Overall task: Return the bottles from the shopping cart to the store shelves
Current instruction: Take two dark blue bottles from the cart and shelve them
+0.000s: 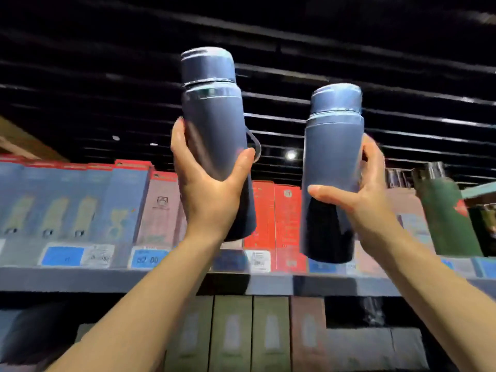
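Holding 2 tall dark-blue metal flasks upright above the top store shelf (80, 280), the left hand (208, 194) has its fingers wrapped round the taller flask (214, 135) and the right hand (367, 200) grasps the shorter flask (331, 167) low on its smooth body. Each grip sits below the middle, so either flask could tip or slip. The row of red and blue cardboard boxes (271, 218) leaves little open shelf, and a misjudged landing could topple them.

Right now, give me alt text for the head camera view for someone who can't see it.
Two raised hands each hold an upright dark blue bottle: the left hand grips the left bottle, the right hand the right bottle. Behind them, a shelf holds boxed products.
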The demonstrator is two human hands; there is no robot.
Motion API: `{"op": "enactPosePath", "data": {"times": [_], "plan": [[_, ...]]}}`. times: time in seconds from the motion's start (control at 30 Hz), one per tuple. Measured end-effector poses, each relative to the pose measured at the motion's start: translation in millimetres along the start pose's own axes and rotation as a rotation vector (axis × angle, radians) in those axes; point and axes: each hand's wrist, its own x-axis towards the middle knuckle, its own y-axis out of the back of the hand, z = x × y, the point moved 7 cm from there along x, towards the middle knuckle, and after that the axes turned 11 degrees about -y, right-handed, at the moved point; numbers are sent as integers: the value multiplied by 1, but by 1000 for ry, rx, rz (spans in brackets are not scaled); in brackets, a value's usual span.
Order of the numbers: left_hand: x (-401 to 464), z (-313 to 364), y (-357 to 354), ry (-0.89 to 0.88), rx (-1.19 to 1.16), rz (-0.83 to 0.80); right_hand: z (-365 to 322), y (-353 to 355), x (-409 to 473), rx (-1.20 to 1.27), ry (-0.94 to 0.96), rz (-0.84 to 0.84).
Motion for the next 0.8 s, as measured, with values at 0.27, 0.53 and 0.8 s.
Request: {"op": "enactPosePath", "data": {"times": [0.27,0.53,0.8], "plan": [[-20,-31,-86,-53,169,3,87,11,68,0,-34,-4],[-63,-69,-105,38,389,-252,169,10,67,-34,-506,-200],[-68,-83,-105,120,462,-319,182,7,67,-213,-565,-201]]}}
